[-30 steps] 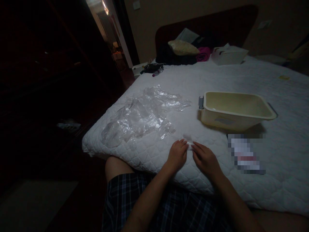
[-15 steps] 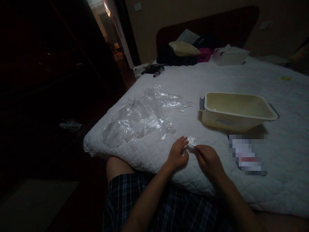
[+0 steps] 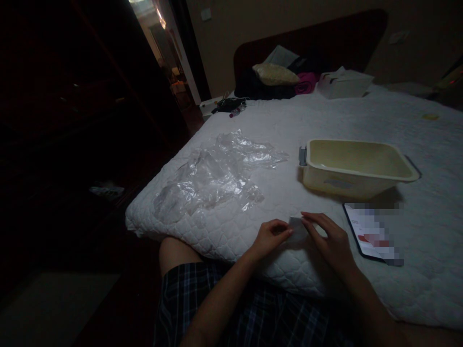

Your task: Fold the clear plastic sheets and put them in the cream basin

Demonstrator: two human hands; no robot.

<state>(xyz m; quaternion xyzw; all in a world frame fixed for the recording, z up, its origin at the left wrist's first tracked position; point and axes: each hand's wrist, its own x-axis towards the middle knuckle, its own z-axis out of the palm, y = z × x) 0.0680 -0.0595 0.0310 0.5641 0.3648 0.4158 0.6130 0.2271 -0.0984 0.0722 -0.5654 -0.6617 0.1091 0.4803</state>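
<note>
Pale grey, thin, small flat piece sits between the hands over the white quilted bedding, clamped in the right hand's fingertips, the left hand at its left edge, grip unclear, its upper edge looking straight.

Tub on bed, right of plastic sheeting.

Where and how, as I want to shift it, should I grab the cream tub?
Probably by both short ends of the cream tub, from left and right together, fingers hooked under the rim: it stands upright, longer than wide, and the rim flares outward.
</note>
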